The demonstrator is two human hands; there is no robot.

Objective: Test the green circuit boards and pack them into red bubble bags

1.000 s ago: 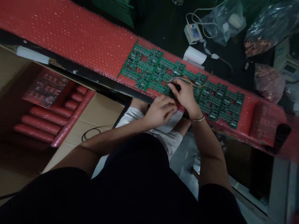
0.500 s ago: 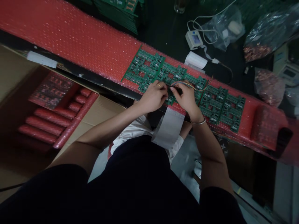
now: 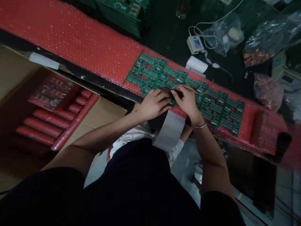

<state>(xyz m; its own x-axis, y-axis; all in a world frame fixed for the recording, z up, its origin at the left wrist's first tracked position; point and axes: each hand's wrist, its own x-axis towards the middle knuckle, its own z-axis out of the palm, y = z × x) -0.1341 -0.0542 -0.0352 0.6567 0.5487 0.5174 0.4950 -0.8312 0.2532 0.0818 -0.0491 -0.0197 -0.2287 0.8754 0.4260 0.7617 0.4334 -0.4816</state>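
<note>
A row of green circuit boards [image 3: 218, 105] lies on a long strip of red bubble wrap [image 3: 82, 44]. My left hand [image 3: 154, 103] rests on the near edge of the boards, fingers curled and pressed down beside my right hand. My right hand [image 3: 187, 100] is closed in a pinch on a small dark part joined to a bundle of coloured wires [image 3: 199, 91] that arcs over the boards. A grey-white strip [image 3: 169, 131] hangs from the bench edge just below both hands.
An open cardboard box [image 3: 105, 116] at the left holds red bubble-wrapped rolls [image 3: 42, 125]. A stack of green boards [image 3: 122, 9] sits at the top. A small white device [image 3: 195, 44], a white paper roll [image 3: 196, 64] and plastic bags [image 3: 263, 40] lie behind.
My left hand rose from below the bench edge onto the boards next to my right hand. The grey-white strip now hangs free below them.
</note>
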